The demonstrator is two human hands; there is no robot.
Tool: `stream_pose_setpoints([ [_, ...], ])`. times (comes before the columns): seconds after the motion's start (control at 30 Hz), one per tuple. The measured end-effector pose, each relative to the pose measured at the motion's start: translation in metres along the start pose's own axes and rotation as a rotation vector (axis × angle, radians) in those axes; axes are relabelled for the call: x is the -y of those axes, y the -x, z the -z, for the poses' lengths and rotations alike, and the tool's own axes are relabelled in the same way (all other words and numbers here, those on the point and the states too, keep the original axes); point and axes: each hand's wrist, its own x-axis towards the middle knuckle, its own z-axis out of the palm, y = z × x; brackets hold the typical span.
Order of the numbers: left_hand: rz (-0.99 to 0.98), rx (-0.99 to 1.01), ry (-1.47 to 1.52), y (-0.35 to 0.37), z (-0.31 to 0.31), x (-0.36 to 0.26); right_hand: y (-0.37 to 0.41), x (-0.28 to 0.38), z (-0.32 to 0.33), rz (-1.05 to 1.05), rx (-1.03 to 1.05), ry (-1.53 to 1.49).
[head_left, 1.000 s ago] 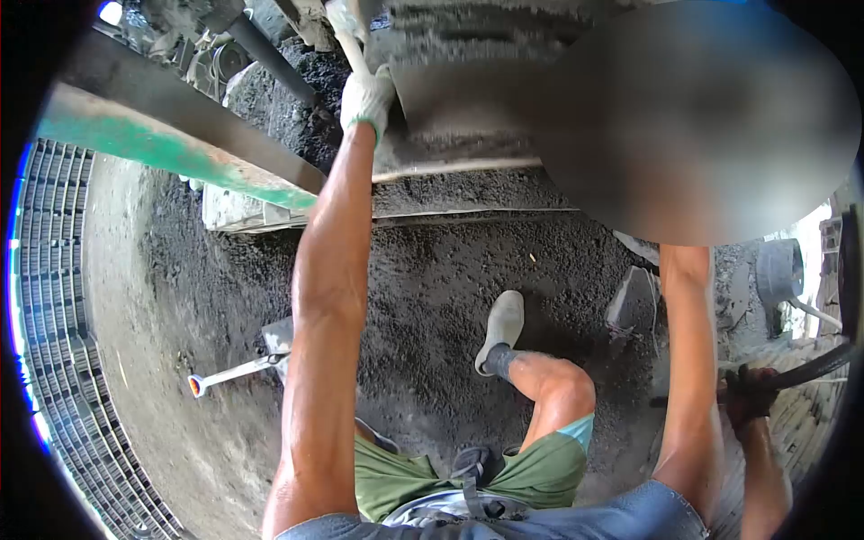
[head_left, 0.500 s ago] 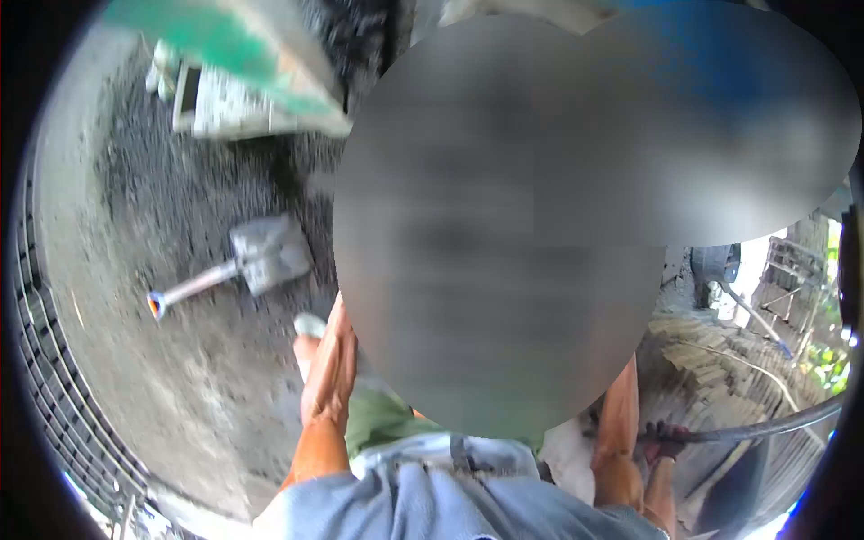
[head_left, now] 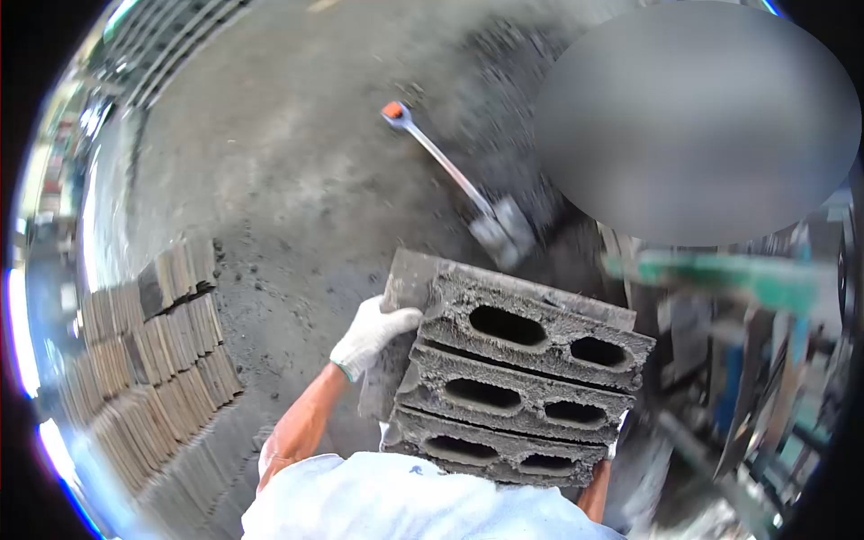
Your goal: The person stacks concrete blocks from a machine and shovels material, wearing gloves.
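Three grey hollow concrete blocks [head_left: 522,391], freshly moulded and rough, sit side by side on a flat board [head_left: 416,277] in front of my body. Wearing a white glove, my left hand [head_left: 373,333] is closed on the left edge of the board, its thumb toward the blocks. At the opposite side, my right hand [head_left: 619,441] is mostly hidden behind the blocks; a bit of white glove and the forearm show. The load appears held up between both hands, and the right fingers cannot be seen.
A shovel [head_left: 450,175] lies on the concrete floor ahead. Stacks of thin boards [head_left: 171,360] stand to the left. At right are a green beam [head_left: 729,274] and cluttered machine parts. A blurred patch covers the upper right.
My view has swung left, so the shovel now appears farther right and the board stacks have come into view. The blocks and board, previously behind the blur, now show between my hands.
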Motion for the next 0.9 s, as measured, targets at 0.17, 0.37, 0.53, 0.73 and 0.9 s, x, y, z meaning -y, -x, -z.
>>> stream_pose_setpoints([
  [0.17,-0.185,-0.215,0.119,0.066,0.141,-0.041,-0.02,0.178,-0.13,0.24,0.271,-0.051],
  [0.37,-0.184,-0.41,0.329,0.062,0.256,-0.086,-0.079,0.291,-0.282,0.165,0.453,-0.137],
  [0.53,-0.316,-0.448,0.43,0.0,0.341,-0.18,-0.129,0.405,-0.415,0.286,0.576,-0.154],
  [0.73,-0.224,-0.635,0.315,-0.107,0.449,-0.279,-0.2,0.561,-0.554,0.275,0.693,-0.121],
  [0.9,-0.262,-0.684,0.359,-0.185,0.539,-0.376,-0.253,0.672,-0.673,0.353,0.628,0.103],
])
